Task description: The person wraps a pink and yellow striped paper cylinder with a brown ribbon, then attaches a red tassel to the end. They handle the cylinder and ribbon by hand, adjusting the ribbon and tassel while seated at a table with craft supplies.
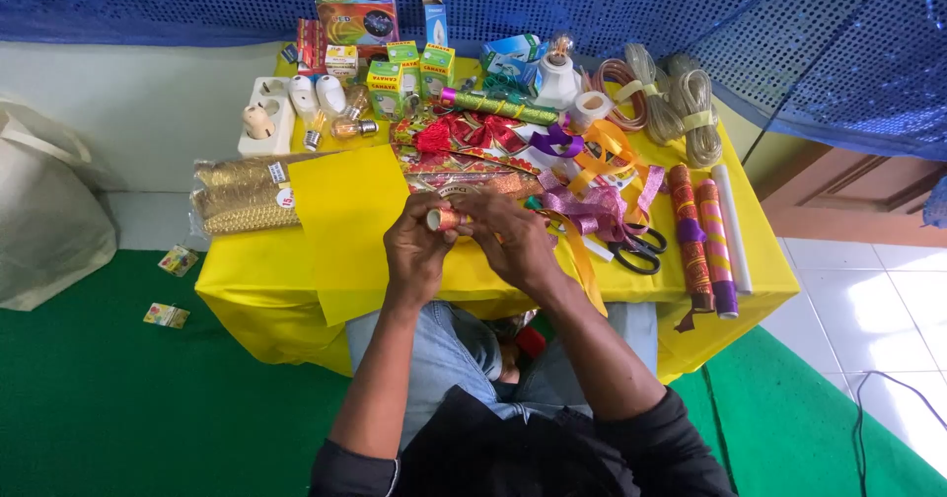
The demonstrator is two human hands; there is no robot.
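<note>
Both hands: left hand [414, 246] | right hand [513, 241] | small roll [441, 220] lies left-right

Left hand [414, 246] and right hand [513, 241] grip a small roll [441, 220] over the yellow table [493, 285]

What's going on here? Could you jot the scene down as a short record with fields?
Setting: low table under a yellow cloth, green floor
Left hand: grips a small roll, end toward the camera
Right hand: fingers at the roll's other side
Beside hands: yellow sheet, scissors
Right side: two patterned rolls, wire coils
Back: small boxes, bulbs, ribbons
Left edge: white bag
</note>
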